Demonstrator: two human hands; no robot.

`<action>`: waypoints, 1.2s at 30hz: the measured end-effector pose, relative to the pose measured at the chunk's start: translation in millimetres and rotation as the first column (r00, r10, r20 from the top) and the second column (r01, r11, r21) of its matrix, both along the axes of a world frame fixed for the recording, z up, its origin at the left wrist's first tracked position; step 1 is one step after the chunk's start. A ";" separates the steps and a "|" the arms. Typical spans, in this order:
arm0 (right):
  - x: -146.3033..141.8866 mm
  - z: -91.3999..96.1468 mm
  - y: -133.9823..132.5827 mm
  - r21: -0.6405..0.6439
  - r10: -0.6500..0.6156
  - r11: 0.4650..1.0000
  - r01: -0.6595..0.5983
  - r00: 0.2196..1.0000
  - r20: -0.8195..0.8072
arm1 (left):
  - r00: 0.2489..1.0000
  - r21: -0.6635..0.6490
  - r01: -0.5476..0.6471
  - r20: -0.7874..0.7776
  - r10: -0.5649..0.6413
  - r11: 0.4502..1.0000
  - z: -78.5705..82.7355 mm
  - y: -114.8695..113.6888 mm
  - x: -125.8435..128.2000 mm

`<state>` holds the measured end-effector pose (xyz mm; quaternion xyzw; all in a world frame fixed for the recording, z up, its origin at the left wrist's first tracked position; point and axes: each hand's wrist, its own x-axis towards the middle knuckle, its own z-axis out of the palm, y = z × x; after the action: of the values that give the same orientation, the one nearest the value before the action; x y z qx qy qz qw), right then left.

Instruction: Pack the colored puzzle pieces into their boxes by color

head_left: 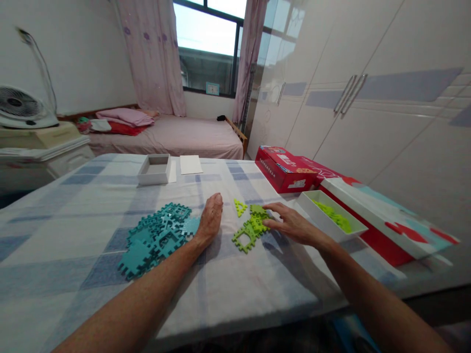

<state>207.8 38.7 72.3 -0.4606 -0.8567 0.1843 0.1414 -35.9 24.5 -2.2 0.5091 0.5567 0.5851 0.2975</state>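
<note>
Two open hands rest by toothed puzzle pieces on the checked tabletop (91, 304).
Left hand (210, 216) lies flat, empty, just beside the teal pieces (156, 240); right hand (291, 223), flat, touches the green pieces (251, 226) at centre, whose cluster runs lower left to upper right. The print on the red box (283, 171) is unreadable.

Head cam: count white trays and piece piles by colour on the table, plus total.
White trays: 2, one at the back, one at the right
Teal piece piles: 1
Green piece piles: 2, one loose on the table, one in the right tray
Total: 5
</note>
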 end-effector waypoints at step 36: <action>-24.3 -26.5 5.9 -0.049 -0.140 0.990 0.134 0.977 -0.159 | 0.999 -0.022 0.006 -0.034 -0.007 1.000 4.1 -0.7 0.6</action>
<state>183.5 44.6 45.8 -0.5045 -0.8049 0.2274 0.2141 -35.3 23.8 1.8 0.5174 0.5665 0.5693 0.2955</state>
